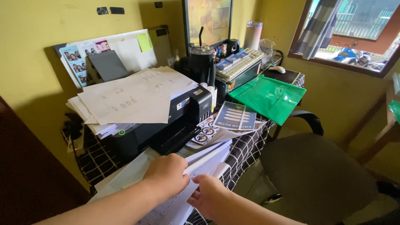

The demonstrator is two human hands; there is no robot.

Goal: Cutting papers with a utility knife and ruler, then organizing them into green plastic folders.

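Bottom centre of frame: both hands on a stack of white paper sheets (208,160) lying on the near edge of the desk, in front of the black printer (166,129). Left hand (166,175) comes in from lower left, fingers curled over the top sheets, clamped on the stack edge, knuckles up. Right hand (210,196) sits just below and right of it, thumb and fingers pinching the lower sheets from the side; it is grasping paper, not loose. The hands are nearly touching, with the stack between them.

The stack's long axis runs from lower left toward upper right, its far corner pointing at the printer's front tray. Sheets fan slightly at that far end. The left hand is nearer the printer; the right is nearer the desk edge and the office chair (316,175), which fills lower right.

Round about: another loose pile of printed pages (133,98) on top of the printer, centre left. Blue leaflets (235,116) and sticker sheets just right of the printer. Green plastic folder (268,98) centre right. Dark tumbler with straw (201,62), keyboard (239,64) and monitor (208,21) upper centre. Checked tablecloth (246,150) over the desk. Window upper right.
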